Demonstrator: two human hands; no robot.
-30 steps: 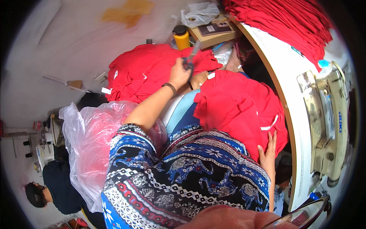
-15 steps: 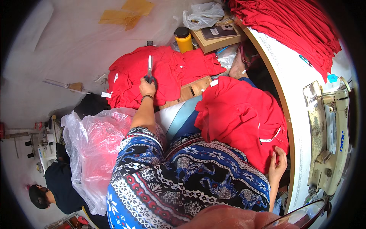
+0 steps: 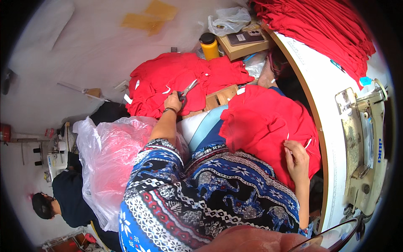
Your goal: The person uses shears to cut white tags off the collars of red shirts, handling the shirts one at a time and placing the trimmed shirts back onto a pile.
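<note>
Red cloth (image 3: 262,124), blue-black elephant-print top (image 3: 218,185)

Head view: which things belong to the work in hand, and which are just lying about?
Work in hand, seemingly:
- scissors in the left hand
- red cloth on the lap, at the right hand
- red cloth pile beneath the scissors

Probably lying about:
- yellow bottle
- white plastic bag
- cardboard box

Head view: left fisheye, facing down past wearer's elephant-print shirt (image 3: 218,182). Landmark: red garment heap (image 3: 266,119) on lap, close below lens; white sewing table (image 3: 331,168) right of heap; wall (image 3: 92,46) farther, left of heap.
</note>
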